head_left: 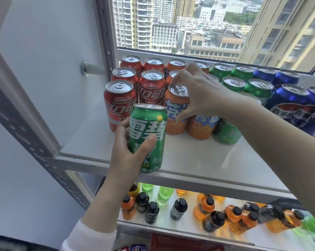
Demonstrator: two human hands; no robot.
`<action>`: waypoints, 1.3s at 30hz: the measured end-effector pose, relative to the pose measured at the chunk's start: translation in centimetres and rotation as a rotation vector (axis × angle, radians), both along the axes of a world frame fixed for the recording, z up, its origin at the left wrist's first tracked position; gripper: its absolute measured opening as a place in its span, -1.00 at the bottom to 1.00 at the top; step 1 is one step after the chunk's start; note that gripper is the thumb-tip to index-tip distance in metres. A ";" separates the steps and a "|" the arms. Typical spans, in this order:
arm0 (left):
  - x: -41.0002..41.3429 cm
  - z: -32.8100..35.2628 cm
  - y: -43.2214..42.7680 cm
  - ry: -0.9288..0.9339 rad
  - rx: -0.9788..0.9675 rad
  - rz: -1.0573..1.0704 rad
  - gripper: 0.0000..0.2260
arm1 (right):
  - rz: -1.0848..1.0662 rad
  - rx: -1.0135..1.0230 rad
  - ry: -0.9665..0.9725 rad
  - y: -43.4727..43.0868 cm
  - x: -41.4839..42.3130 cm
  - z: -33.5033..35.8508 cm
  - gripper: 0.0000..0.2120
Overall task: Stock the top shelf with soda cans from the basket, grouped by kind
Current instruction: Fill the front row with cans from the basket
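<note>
My left hand (125,151) grips a green soda can (147,136) upright at the front edge of the white top shelf (189,160). My right hand (198,95) reaches over the orange cans, with thumb and fingers curled round the front orange can (176,109). Red cola cans (119,104) stand in rows on the left, orange cans next to them, then green cans (258,87), and blue cola cans (287,102) on the right. One more green can (225,131) stands at the front beside the orange ones, partly hidden by my right arm.
A grey metal upright (26,124) frames the shelf on the left. The lower shelf (185,225) holds several small bottles of orange, green and dark drinks. A red basket (180,243) with cans shows at the bottom edge. A window lies behind the shelf.
</note>
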State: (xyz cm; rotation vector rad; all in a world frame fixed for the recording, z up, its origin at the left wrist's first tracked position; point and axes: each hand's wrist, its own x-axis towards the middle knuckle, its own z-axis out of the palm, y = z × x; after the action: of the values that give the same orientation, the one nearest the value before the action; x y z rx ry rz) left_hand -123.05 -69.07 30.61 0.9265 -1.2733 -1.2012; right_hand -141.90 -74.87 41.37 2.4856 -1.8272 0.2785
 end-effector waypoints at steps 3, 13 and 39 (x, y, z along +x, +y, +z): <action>-0.1 0.1 0.0 0.007 -0.004 -0.007 -0.49 | -0.006 -0.024 0.031 0.0 0.0 0.0 -0.17; -2.8 1.9 0.7 0.005 -0.108 -0.089 -0.40 | -0.004 -0.114 -0.393 4.7 -2.3 4.1 -0.45; -16.9 7.2 3.1 -0.506 -0.490 -0.406 -0.32 | -0.400 -0.021 -0.811 16.2 -14.5 5.8 -0.37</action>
State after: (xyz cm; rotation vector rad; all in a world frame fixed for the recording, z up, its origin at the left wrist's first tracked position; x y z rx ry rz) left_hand -139.96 -65.95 37.78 0.6361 -2.1269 -0.8997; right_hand -156.39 -58.70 47.13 2.0462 -2.4803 1.4198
